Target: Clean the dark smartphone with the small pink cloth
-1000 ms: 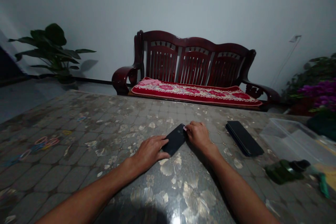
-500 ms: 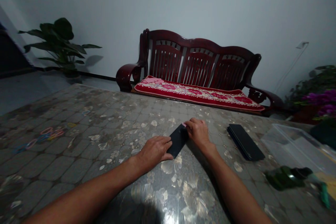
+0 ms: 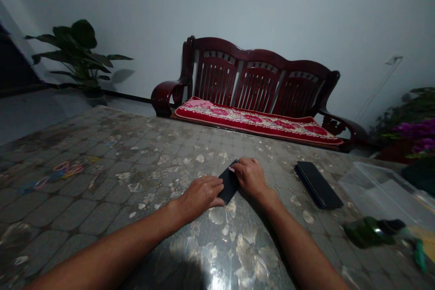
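Observation:
A flat black phone-like slab point(image 3: 229, 186) lies at an angle on the patterned table. My left hand point(image 3: 203, 191) grips its near left side, with the thumb at the lower corner and the fingers over the edge. My right hand point(image 3: 249, 176) is over the slab's upper right part, its fingers pinched together. A small pale pink bit point(image 3: 232, 169) shows at those fingertips; most of it is hidden, and I cannot tell its kind. To the right, apart from both hands, rests a dark stack of flat slabs point(image 3: 317, 185).
A clear plastic box point(image 3: 360, 181) stands at the right. Near it lie a green bottle point(image 3: 369, 232) and a green-handled item point(image 3: 420, 256). Coloured rubber bands point(image 3: 63, 171) are scattered at left. Beyond the table's far edge is a wooden bench point(image 3: 251, 81).
My right hand has slid left and slightly down across the black slab, the pale pink bit moving with its fingertips. My left hand keeps its grip in nearly the same place.

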`<action>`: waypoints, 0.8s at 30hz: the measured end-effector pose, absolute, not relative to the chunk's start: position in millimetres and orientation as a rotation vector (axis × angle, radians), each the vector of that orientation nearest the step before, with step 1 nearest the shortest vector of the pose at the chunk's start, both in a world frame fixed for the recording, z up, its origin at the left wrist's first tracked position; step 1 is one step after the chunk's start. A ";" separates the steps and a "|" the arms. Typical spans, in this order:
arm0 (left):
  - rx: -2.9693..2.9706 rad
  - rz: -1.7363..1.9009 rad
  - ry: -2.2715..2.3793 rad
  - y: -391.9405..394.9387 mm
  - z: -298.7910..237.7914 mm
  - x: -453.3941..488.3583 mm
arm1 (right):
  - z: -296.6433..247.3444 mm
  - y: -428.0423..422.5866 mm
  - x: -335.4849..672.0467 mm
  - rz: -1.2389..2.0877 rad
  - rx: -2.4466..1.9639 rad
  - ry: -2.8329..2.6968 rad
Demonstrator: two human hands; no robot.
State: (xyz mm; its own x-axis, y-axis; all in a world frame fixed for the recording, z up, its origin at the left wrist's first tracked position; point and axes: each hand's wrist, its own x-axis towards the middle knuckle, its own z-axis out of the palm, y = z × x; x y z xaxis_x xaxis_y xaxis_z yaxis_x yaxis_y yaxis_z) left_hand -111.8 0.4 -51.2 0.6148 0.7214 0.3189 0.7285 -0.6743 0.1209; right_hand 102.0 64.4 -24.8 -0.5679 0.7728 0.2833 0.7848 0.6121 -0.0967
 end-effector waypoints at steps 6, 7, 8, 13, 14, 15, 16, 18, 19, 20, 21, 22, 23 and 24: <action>-2.869 -0.562 -1.182 3.8 -50.1 -117.1 | -28.2 78.0 104.9 -0.141 -1.463 -2.430; -2.877 -0.555 -1.176 4.6 -50.3 -117.9 | -28.9 78.3 105.0 -0.135 -1.458 -2.432; -2.879 -0.550 -1.176 5.4 -50.6 -118.5 | -29.5 77.8 104.9 -0.126 -1.444 -2.439; -2.864 -0.520 -1.206 3.2 -50.2 -115.0 | -30.5 70.0 102.9 -0.044 -1.237 -2.521; -2.853 -0.507 -1.222 1.1 -49.7 -112.7 | -30.6 68.8 102.4 -0.023 -1.177 -2.547; -2.836 -0.494 -1.247 -1.3 -49.2 -109.8 | -30.7 68.2 102.1 -0.004 -1.122 -2.569; -2.816 -0.480 -1.276 -4.0 -48.8 -106.5 | -31.0 68.3 101.9 0.012 -1.081 -2.581; -2.767 -0.450 -1.335 -9.6 -48.0 -99.0 | -32.1 70.5 101.9 0.022 -1.082 -2.564; -2.744 -0.427 -1.352 -12.1 -47.6 -95.2 | -32.8 72.4 102.1 0.014 -1.123 -2.534; -2.720 -0.400 -1.366 -14.4 -47.0 -91.4 | -33.5 74.6 102.4 0.002 -1.182 -2.496; -2.698 -0.369 -1.377 -16.4 -46.2 -87.7 | -34.1 76.6 102.6 -0.012 -1.243 -2.457; -2.680 -0.336 -1.383 -18.1 -45.1 -84.2 | -34.3 78.3 102.7 -0.024 -1.289 -2.428; -2.666 -0.308 -1.389 -19.5 -44.0 -80.7 | -34.2 79.3 102.6 -0.030 -1.311 -2.417; -2.657 -0.285 -1.396 -20.8 -42.7 -77.4 | -33.7 79.7 102.3 -0.028 -1.306 -2.425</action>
State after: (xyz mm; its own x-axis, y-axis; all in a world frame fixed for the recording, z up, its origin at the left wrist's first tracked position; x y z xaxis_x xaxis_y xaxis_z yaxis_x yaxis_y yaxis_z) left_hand -77.4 -20.8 -42.7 0.5551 0.8008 0.2248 0.8248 -0.5649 -0.0244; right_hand 102.3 79.7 -33.7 -0.4930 0.8002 0.3415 0.8079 0.5667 -0.1617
